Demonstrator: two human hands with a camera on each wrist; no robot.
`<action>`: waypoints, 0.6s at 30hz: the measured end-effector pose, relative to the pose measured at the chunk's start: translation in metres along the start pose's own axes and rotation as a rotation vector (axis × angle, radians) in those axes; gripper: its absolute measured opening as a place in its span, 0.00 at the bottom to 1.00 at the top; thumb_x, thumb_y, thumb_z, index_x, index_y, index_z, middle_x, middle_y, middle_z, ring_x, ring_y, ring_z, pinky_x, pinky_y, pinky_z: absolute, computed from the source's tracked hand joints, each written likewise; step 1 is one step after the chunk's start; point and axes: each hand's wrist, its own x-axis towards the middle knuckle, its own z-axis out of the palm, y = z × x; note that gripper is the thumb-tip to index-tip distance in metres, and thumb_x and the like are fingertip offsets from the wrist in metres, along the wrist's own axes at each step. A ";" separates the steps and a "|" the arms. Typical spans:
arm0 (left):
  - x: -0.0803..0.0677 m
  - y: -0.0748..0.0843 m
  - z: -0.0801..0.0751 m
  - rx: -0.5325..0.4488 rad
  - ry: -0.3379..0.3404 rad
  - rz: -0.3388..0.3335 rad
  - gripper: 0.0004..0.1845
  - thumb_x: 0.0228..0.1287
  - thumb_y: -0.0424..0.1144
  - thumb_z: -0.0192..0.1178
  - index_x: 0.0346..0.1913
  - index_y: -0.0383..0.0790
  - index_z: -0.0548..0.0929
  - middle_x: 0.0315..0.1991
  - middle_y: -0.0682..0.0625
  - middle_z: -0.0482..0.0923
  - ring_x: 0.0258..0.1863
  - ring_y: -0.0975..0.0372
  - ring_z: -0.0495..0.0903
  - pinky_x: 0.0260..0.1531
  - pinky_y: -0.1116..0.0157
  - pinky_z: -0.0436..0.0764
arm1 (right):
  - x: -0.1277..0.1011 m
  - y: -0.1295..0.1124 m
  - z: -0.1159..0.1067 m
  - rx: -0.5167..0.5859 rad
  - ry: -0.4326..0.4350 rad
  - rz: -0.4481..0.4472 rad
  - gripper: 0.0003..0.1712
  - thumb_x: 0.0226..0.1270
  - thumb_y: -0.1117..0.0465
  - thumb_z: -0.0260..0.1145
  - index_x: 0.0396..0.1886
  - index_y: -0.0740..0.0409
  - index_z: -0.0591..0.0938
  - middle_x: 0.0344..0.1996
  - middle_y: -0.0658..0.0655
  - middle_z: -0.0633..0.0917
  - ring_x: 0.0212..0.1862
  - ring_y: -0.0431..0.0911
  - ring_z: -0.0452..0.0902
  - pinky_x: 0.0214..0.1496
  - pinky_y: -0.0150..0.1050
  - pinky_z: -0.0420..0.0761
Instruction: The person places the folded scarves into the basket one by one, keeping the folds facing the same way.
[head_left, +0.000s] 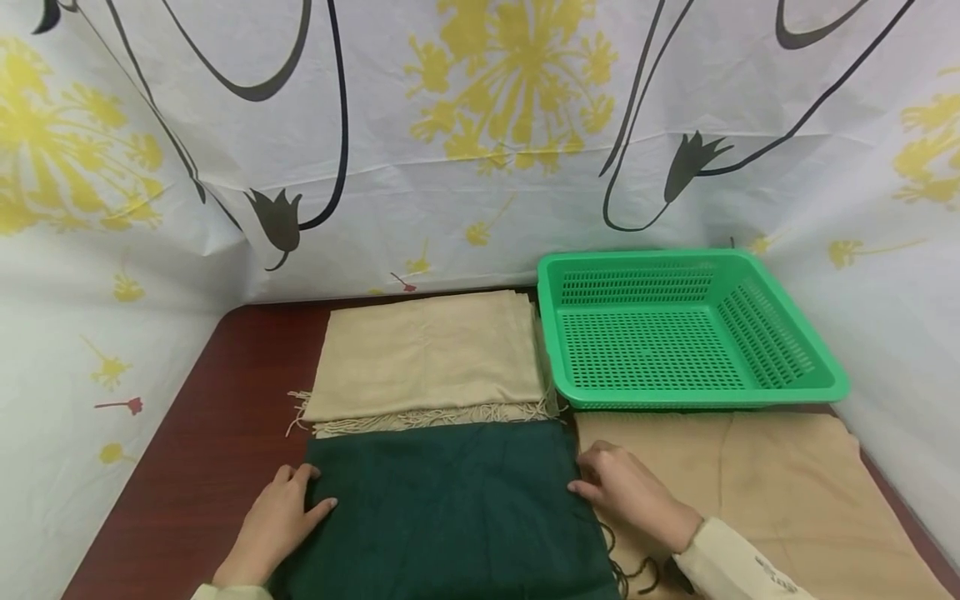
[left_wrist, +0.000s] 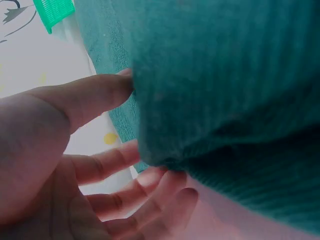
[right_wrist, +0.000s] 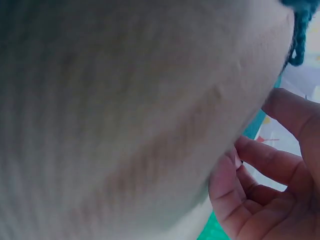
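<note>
A dark green folded shawl [head_left: 450,508] lies flat at the front middle of the table. My left hand [head_left: 273,521] rests at its left edge, thumb on the cloth, fingers loosely bent along the side. In the left wrist view, the thumb and fingertips touch the green fold [left_wrist: 200,85]. Over at the right edge, my right hand [head_left: 630,492] touches the shawl's border with thumb and fingertips. The right wrist view shows these fingers [right_wrist: 260,165] bent, partly hidden behind a blurred beige cloth [right_wrist: 150,125]. Dark green tassels [head_left: 637,575] trail beneath the right wrist.
Behind the green shawl lies a folded cream shawl [head_left: 427,354] with a fringe. A peach cloth [head_left: 787,492] spreads at the right, under the right forearm. A green plastic basket [head_left: 787,396] stands at the back right. The dark red table [head_left: 195,433] shows at left, before a patterned curtain [head_left: 465,200].
</note>
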 end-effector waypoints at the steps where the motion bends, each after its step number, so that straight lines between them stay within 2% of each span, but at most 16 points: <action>1: 0.000 -0.001 0.001 -0.013 -0.009 -0.006 0.26 0.49 0.47 0.64 0.44 0.28 0.73 0.35 0.38 0.70 0.28 0.52 0.74 0.28 0.54 0.74 | 0.000 0.000 0.001 -0.007 -0.010 0.001 0.10 0.50 0.55 0.69 0.22 0.55 0.77 0.20 0.46 0.70 0.22 0.36 0.62 0.22 0.30 0.65; 7: 0.001 -0.006 0.006 -0.075 -0.047 -0.066 0.30 0.50 0.47 0.64 0.44 0.24 0.69 0.34 0.37 0.70 0.32 0.49 0.74 0.30 0.53 0.74 | 0.001 -0.006 0.002 -0.079 -0.046 0.013 0.19 0.49 0.53 0.69 0.34 0.64 0.81 0.25 0.51 0.74 0.25 0.40 0.69 0.27 0.36 0.73; 13: 0.001 -0.009 0.007 -0.105 -0.090 -0.121 0.41 0.50 0.53 0.63 0.50 0.17 0.62 0.40 0.28 0.67 0.40 0.41 0.71 0.34 0.50 0.73 | 0.000 -0.008 0.004 -0.127 -0.049 0.013 0.21 0.49 0.50 0.69 0.36 0.62 0.81 0.26 0.50 0.73 0.26 0.40 0.70 0.26 0.36 0.74; 18: 0.003 -0.009 0.005 -0.096 -0.138 -0.140 0.46 0.50 0.58 0.60 0.51 0.13 0.61 0.42 0.25 0.66 0.43 0.37 0.67 0.38 0.48 0.71 | -0.002 -0.011 0.005 -0.167 -0.034 -0.007 0.22 0.48 0.48 0.68 0.37 0.59 0.81 0.28 0.50 0.72 0.26 0.40 0.69 0.23 0.35 0.72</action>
